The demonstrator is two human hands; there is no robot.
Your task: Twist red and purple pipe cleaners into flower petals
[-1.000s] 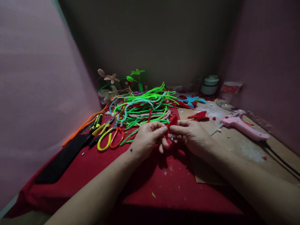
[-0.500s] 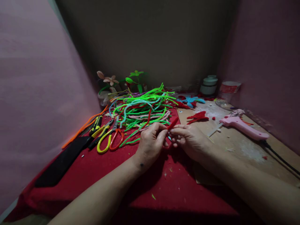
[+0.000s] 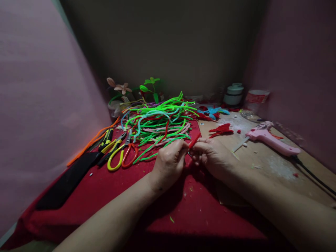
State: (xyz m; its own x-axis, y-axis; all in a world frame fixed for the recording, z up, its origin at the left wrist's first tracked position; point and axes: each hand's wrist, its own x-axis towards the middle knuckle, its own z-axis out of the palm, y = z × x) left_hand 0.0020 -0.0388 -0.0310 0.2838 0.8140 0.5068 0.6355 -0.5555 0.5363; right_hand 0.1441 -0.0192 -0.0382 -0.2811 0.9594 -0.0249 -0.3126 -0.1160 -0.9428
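Note:
Over the red cloth, my left hand and my right hand meet, both closed with fingertips pinching one red pipe cleaner piece. Its upper end sticks up between the fingers; the rest is mostly hidden by them. Just behind my hands lies a tangled pile of green, light blue, pink and red pipe cleaners. A red fuzzy shape rests on the brown board, to the right of my hands.
Scissors with yellow and red handles, pliers and a black strip lie left. A pink glue gun with a black cord sits right. Behind are fuzzy flowers, blue fuzzy pieces, a jar and a cup.
The fingers of both hands have shifted slightly around the red piece, and my left wrist has turned a little. The view has moved slightly.

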